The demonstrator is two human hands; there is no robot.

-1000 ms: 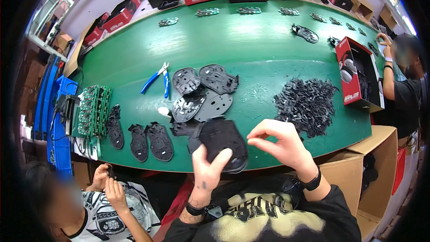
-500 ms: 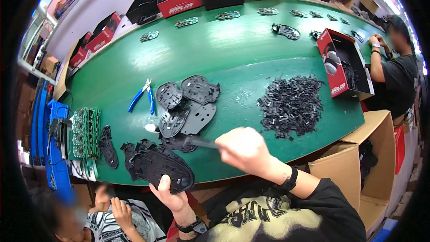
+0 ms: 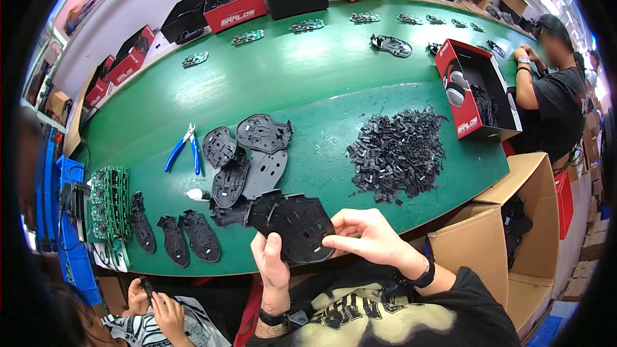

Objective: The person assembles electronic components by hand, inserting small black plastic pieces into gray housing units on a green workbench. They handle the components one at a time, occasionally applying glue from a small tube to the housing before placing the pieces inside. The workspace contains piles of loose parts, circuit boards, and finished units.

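**Here, a shell between two hands at the near edge**

The black shell sits above the worktop's near edge, its long axis slanting from upper left to lower right. The left hand pinches its lower-left rim, thumb on the inner face. The right hand is nearer the rounded end, directly right of it; its thumb and fingers curl close together at the rim, though whether they grip I cannot tell.

The shell looks like matt moulded plastic, ribbed inside, jagged at the upper-left end. Just beyond it lie similar shells and a flat, holed plate. Toward the worktop's right edge spreads a pile of small, angular black bits; toward the left, blue-handled pliers stand open on the smooth green surface.
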